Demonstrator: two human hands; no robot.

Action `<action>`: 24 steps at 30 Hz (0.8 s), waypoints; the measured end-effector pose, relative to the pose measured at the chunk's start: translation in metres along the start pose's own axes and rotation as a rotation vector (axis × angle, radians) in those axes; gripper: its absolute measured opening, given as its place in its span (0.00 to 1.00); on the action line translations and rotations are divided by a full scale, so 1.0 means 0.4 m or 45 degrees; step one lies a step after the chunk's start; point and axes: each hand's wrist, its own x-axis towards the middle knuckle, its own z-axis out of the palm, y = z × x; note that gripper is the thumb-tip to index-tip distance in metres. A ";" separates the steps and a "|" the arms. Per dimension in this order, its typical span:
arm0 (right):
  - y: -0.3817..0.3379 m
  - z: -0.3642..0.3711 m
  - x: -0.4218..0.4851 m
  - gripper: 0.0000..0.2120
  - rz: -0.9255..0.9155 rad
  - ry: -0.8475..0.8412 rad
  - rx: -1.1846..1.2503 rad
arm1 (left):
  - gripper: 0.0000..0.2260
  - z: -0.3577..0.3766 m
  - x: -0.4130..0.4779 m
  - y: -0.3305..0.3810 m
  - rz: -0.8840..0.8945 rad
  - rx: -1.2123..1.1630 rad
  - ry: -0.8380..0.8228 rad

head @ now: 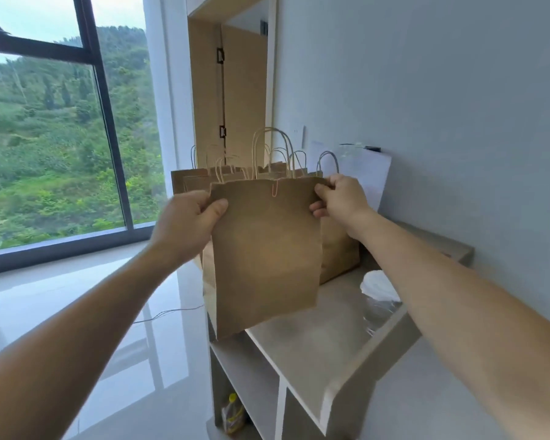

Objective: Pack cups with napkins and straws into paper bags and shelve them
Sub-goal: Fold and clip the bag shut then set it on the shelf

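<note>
1. Left hand (188, 223) and right hand (340, 198) each pinch a top corner of the paper bag (267, 249), so it hangs upright.
2. Below the fingers lies the shelf (315, 338).
3. Beyond the fingertips other bags (191, 182) stand in a row, and this one probably joins them.

Window: big dark-framed glass window (45, 122), far left of L hand (185, 223); green hillside outside.
Floor: glossy white floor (77, 296), below L hand; thin grey wire (169, 312) lies on it.
Door: tan wooden panel (235, 90) w/ black hinges (220, 55), above & btwn both hands.
Wall: plain pale grey wall (458, 122), right of R hand (340, 198).
Sheet: white paper sheet (372, 173) against wall, just right of R hand.
Bottle: yellow-capped bottle (232, 411), far below both hands.
</note>
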 end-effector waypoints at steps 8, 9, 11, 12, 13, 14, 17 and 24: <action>0.092 0.133 0.200 0.08 0.067 0.015 -0.245 | 0.20 0.112 0.109 -0.157 -0.019 0.033 -0.141; 0.100 0.141 0.217 0.08 0.057 0.030 -0.283 | 0.21 0.126 0.116 -0.168 -0.022 0.027 -0.157; 0.115 0.153 0.247 0.09 0.029 0.069 -0.327 | 0.22 0.155 0.124 -0.191 -0.007 0.032 -0.179; 0.121 0.156 0.257 0.09 0.025 0.087 -0.332 | 0.22 0.168 0.127 -0.202 0.008 0.027 -0.180; 0.126 0.158 0.265 0.09 0.019 0.098 -0.336 | 0.23 0.179 0.131 -0.210 0.021 0.020 -0.172; 0.131 0.159 0.271 0.10 0.009 0.104 -0.348 | 0.23 0.189 0.137 -0.219 0.032 0.013 -0.160; 0.144 0.156 0.286 0.09 -0.014 0.119 -0.379 | 0.22 0.211 0.155 -0.241 0.065 -0.021 -0.143; 0.169 0.132 0.264 0.08 -0.007 0.197 -0.450 | 0.17 0.232 0.189 -0.249 0.131 -0.012 -0.144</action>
